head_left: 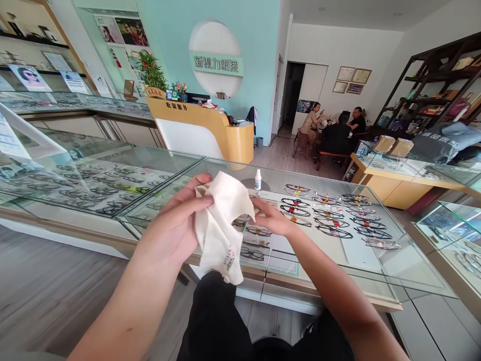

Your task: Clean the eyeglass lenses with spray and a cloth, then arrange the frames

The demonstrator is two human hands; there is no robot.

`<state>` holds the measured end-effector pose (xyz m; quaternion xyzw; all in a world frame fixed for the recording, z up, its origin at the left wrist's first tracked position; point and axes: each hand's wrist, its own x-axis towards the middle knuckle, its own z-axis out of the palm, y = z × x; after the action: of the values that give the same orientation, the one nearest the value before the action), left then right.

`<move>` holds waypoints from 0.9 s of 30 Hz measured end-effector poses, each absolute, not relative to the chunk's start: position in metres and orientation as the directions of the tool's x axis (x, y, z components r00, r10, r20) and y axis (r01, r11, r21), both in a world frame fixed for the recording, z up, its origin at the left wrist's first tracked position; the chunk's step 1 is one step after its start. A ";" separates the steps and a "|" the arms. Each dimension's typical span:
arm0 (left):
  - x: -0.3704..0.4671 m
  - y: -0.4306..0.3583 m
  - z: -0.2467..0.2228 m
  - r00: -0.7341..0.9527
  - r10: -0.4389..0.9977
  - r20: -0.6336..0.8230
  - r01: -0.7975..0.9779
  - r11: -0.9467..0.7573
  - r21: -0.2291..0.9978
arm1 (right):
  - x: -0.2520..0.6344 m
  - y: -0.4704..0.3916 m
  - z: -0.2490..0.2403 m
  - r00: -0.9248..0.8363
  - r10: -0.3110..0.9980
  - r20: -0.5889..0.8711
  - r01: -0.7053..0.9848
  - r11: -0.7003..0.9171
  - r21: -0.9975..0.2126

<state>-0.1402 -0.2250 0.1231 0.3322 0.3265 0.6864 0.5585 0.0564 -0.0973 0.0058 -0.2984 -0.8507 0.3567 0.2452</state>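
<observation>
A cream cloth (221,215) with zigzag edges and small printing near its bottom hangs over the front of a glass display case. My left hand (176,220) is closed on its left side, thumb across the fabric. At the cloth's right edge is my right hand (268,215), its fingers bent toward the fabric; the fingertips are partly hidden, so whether they pinch it is unclear. Just beyond the hands, a small white bottle (257,179) stands upright on the glass. Rows of eyeglasses (330,213) lie inside the case to the right.
More display cases (93,175) run along the left, with a leaning sign (26,133) on top. A curved wooden counter (210,125) stands behind. Several people (334,133) sit at a table at the back right. Another case (451,240) is at the right edge.
</observation>
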 end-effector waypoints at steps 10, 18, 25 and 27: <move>-0.120 -0.214 0.118 -0.097 0.972 0.212 -0.480 -0.233 0.846 | 0.096 -0.136 0.018 -0.312 0.922 0.230 -0.506 0.044 -0.861; -0.102 -0.190 0.104 -0.134 0.947 0.291 -0.373 -0.320 0.871 | 0.135 -0.151 0.049 -0.012 0.965 0.261 -0.413 0.233 -0.880; -0.074 -0.195 0.105 -0.170 0.704 0.689 -0.088 -0.708 0.701 | 0.162 -0.162 0.071 -0.063 0.838 0.541 -0.145 0.529 -0.836; -0.069 -0.196 0.081 -0.085 0.765 0.638 0.022 -0.639 0.769 | 0.170 -0.165 0.064 -0.220 0.812 0.540 0.025 0.558 -0.829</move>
<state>-0.0691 -0.1964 0.0806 0.6156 0.3197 0.6637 0.2799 0.1701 -0.1652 0.0640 -0.3020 -0.6930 0.3603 0.5466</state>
